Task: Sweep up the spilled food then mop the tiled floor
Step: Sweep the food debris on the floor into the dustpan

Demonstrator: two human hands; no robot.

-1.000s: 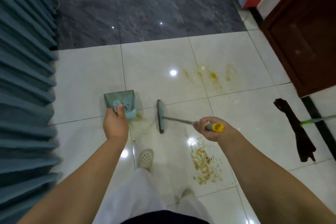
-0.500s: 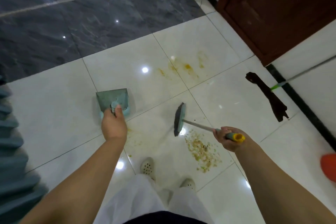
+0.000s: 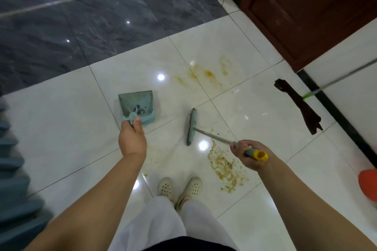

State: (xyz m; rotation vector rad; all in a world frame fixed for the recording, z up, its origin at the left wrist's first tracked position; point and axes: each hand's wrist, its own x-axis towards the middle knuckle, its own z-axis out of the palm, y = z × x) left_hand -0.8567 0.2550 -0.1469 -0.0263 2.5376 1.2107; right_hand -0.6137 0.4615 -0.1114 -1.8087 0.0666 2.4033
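Spilled food [image 3: 225, 166] on tile, just below R hand [image 3: 247, 154] w/ broom [image 3: 191, 126].

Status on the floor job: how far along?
Early. Done: some debris sits in the dustpan. In hand: left hand holds the dustpan, right hand the broom. Left: crumb pile unswept, orange stain unmopped; mop lies untouched.

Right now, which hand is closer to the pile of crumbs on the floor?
Right. The right hand grips the broom handle directly beside the crumb pile. The left hand holds the dustpan, across the tile from it.
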